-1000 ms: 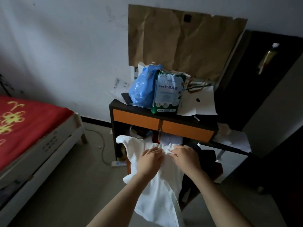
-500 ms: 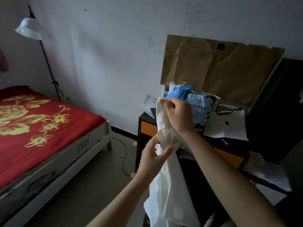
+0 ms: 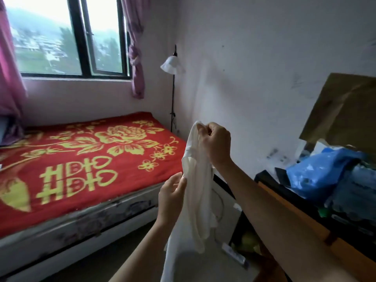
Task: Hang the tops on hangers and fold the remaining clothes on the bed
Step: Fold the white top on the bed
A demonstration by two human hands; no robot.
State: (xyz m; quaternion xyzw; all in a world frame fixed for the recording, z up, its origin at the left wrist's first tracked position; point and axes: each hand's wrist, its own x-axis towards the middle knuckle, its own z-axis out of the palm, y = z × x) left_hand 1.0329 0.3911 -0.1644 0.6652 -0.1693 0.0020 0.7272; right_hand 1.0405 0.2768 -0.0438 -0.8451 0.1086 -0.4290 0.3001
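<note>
A white top point(image 3: 198, 200) hangs in the air in front of me, long and limp, its lower end dropping out of the frame. My right hand point(image 3: 216, 143) grips its upper edge in a fist at chest height. Lower down, my left hand point(image 3: 173, 193) pinches the cloth's left side between thumb and fingers. The bed point(image 3: 81, 165), covered by a red blanket with yellow flowers, lies to the left of the top. No hanger is in view.
A dark cabinet with orange drawer fronts point(image 3: 305, 214) stands at the right, with a blue plastic bag point(image 3: 319, 174) and packets on top. Brown cardboard point(image 3: 345, 110) leans on the wall. A floor lamp point(image 3: 173, 64) stands by the bed's corner. A power strip point(image 3: 234, 252) lies on the floor.
I have lifted the white top from the cabinet shelf and carried it left toward the bed. My right hand rose with its upper edge; my view turned left to show the bed and window.
</note>
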